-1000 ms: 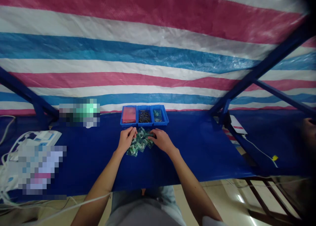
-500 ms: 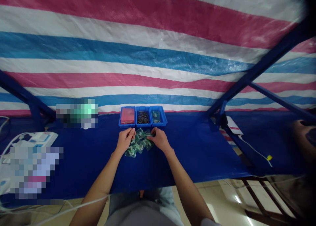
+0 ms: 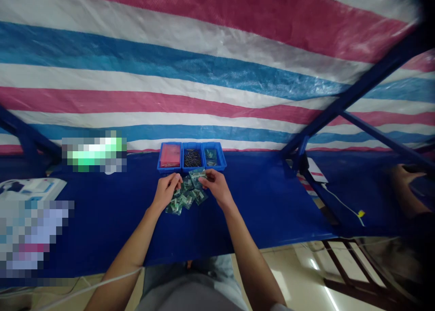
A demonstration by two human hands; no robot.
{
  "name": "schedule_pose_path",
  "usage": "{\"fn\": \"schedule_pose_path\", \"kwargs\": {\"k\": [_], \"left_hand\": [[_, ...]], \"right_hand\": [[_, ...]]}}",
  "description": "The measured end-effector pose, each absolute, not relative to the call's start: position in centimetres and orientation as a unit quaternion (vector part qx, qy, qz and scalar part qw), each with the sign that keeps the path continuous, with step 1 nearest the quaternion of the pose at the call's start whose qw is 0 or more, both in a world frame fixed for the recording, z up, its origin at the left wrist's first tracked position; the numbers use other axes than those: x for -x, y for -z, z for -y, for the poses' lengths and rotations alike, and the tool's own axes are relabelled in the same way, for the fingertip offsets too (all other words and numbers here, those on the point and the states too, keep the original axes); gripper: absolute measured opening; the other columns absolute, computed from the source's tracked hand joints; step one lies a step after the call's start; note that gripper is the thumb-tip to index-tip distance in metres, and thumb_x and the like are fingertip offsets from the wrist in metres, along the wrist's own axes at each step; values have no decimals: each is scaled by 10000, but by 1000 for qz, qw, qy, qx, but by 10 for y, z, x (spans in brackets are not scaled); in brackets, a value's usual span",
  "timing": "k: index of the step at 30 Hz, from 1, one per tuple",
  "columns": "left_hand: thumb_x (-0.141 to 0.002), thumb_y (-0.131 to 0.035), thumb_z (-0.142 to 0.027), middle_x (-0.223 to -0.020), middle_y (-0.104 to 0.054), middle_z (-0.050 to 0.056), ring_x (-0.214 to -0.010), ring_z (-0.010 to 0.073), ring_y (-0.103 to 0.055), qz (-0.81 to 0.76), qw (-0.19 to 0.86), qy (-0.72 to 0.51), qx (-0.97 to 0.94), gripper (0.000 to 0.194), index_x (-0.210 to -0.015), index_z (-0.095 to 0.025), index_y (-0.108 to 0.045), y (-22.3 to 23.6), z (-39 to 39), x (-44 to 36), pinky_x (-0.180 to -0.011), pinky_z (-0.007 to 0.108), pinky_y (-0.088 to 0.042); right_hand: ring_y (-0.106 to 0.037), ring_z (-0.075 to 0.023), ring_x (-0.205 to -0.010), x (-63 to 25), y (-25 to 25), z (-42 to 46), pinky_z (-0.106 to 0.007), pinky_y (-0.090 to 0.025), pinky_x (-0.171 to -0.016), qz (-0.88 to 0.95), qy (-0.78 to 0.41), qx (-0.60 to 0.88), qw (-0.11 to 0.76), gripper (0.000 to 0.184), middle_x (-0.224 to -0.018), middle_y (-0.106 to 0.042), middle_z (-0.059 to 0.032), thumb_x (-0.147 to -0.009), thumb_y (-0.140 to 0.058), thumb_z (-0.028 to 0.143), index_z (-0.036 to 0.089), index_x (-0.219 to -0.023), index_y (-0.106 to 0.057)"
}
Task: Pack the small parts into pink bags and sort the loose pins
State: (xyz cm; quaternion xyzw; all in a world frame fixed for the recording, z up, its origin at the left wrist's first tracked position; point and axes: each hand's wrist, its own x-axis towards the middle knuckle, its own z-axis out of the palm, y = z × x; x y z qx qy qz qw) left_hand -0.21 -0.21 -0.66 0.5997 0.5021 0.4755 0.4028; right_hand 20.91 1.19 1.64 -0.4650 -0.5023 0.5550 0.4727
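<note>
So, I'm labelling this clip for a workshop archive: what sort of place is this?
Probably a makeshift small-parts assembly or packing station. Three blue parts bins sit in a row, small clear packets lie heaped before them, and a blue-covered bench stands against a striped tarpaulin.

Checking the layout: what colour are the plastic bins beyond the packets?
The three plastic bins are bright blue, best seen in the head view.

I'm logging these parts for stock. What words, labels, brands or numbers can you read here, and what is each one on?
Nothing can be read: any print on the small clear bags of green parts, the white cabled device and the white card with a red mark is too small or blurred, and two pixelated patches hide whatever lies beneath them.
</note>
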Motion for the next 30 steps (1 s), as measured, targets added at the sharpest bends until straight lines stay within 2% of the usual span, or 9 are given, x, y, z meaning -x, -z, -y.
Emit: {"fn": "schedule_pose_path", "kwargs": {"k": [6,12,14,17,20,25,30], "left_hand": [[-971,-487,-461,-624,-600,-3,-586,129,-538,-492,394,-457,-628,401,-736,-165,-619,4,2,2,-608,232,-407],[-927,-568,-430,-547,-417,-39,-532,110,-395,-518,339,-436,-653,401,-626,-175,-493,3,3,1,-538,242,-289],[-927,-568,-416,-550,-393,-37,-538,110,-381,-516,332,-440,-656,409,-609,-175,-474,4,3,2,-542,245,-283],[-924,-574,-400,-562,-417,-33,-544,113,-388,-513,327,-440,-661,375,-632,-170,-525,5,2,1,-545,246,-284],[-922,-580,-402,-565,-432,-34,-546,108,-394,-512,318,-440,-665,382,-626,-163,-540,5,2,0,-554,243,-290],[-914,-596,-390,-551,-381,-42,-543,91,-359,-511,312,-438,-671,416,-589,-156,-486,4,2,-2,-554,235,-273],[-900,-616,-399,-543,-394,-46,-531,86,-358,-522,304,-453,-655,396,-607,-152,-518,6,1,-3,-537,229,-280]], "right_hand": [[-637,-153,-576,-186,-11,-7,-276,-524,-555,490,-621,427,437,461,-736,-659,2,-656,-821,539,196,-856,-586],[-648,-158,-596,-178,-11,-10,-281,-533,-592,528,-627,382,426,431,-712,-626,12,-748,-749,584,206,-851,-568],[-617,-145,-571,-179,-8,-13,-264,-504,-565,557,-611,378,417,405,-676,-597,25,-786,-721,578,207,-852,-573],[-520,-118,-520,-182,-2,-15,-239,-426,-516,604,-568,399,391,383,-609,-532,40,-858,-642,583,205,-832,-585],[-442,-109,-530,-184,4,-15,-233,-360,-505,625,-531,416,393,401,-597,-476,43,-874,-620,588,200,-781,-580],[-372,-108,-576,-182,8,-12,-240,-312,-542,621,-492,435,429,457,-607,-374,43,-881,-619,578,200,-663,-483],[-375,-107,-597,-185,7,-10,-239,-304,-556,640,-488,425,415,438,-635,-402,39,-901,-591,578,193,-711,-504]]}}
